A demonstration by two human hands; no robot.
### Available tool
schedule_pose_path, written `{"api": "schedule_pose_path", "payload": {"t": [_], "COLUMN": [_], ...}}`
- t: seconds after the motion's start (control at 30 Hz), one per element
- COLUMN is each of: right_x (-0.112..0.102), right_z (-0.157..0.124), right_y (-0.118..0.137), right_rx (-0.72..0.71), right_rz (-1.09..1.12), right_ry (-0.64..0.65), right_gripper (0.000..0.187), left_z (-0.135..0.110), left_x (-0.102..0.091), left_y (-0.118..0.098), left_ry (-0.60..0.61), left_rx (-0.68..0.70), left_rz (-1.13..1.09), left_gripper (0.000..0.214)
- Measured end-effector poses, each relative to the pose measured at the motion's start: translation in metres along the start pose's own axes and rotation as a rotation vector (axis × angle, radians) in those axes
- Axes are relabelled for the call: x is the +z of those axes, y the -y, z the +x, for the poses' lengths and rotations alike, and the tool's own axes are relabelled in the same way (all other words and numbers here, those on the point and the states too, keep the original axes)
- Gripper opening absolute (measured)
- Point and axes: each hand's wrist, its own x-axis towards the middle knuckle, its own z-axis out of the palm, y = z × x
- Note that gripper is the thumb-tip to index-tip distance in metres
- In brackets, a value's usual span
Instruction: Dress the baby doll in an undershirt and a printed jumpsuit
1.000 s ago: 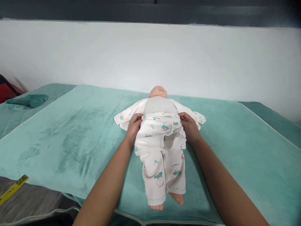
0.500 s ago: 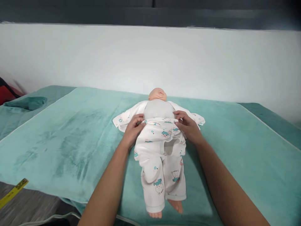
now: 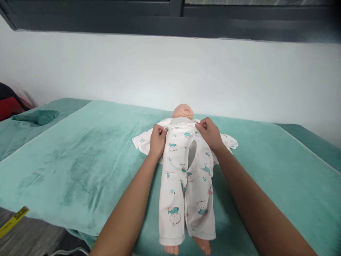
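Observation:
A baby doll (image 3: 182,111) lies on its back, head away from me, feet toward me. White printed baby pants (image 3: 174,170) cover its legs and belly, with an oval opening at the crotch. My left hand (image 3: 158,140) pinches the waistband at its left end. At the other end, my right hand (image 3: 209,133) is closed on the same waistband. The waistband sits high, near the doll's chest. A white printed baby shirt (image 3: 229,141) lies spread under the doll with its sleeves out to both sides. Both bare feet show below the cuffs.
A green plush cover (image 3: 87,160) lies under the doll. Behind it stands a white wall (image 3: 160,71) with a dark frame (image 3: 106,17) above. A red and black object (image 3: 10,103) is at the far left. Yellow tape (image 3: 13,222) shows at lower left.
Both hands have drawn the waistband up from the belly toward the chest. The pant legs now lie straighter, and less of the grey torso shows. The view has shifted slightly.

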Motion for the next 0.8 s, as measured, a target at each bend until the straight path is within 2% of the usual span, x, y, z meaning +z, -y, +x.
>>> {"api": "schedule_pose_path", "payload": {"t": [0.1, 0.17, 0.4, 0.53, 0.67, 0.8], "right_x": [0.014, 0.016, 0.003, -0.005, -0.012, -0.018], "right_z": [0.006, 0.002, -0.016, -0.029, -0.045, -0.052], "right_y": [-0.008, -0.014, -0.015, -0.016, -0.025, -0.033], "right_rx": [0.087, 0.132, 0.153, 0.186, 0.297, 0.366], "right_rz": [0.068, 0.122, 0.102, 0.030, 0.002, 0.114], "right_ry": [-0.079, -0.110, -0.126, -0.129, -0.053, 0.072], "right_gripper": [0.021, 0.022, 0.023, 0.025, 0.024, 0.024], "left_z": [0.001, -0.001, -0.008, -0.018, -0.027, -0.031], "left_x": [0.000, -0.003, -0.015, -0.021, -0.025, -0.027], "left_y": [0.002, 0.003, -0.001, -0.007, -0.013, -0.017], "left_ry": [-0.018, 0.025, 0.176, 0.356, 0.445, 0.535], "left_rx": [-0.056, -0.090, -0.144, -0.238, -0.297, -0.357], "left_rz": [0.044, 0.061, 0.049, -0.053, -0.166, -0.266], "left_gripper": [0.014, 0.013, 0.012, 0.013, 0.018, 0.022]}}
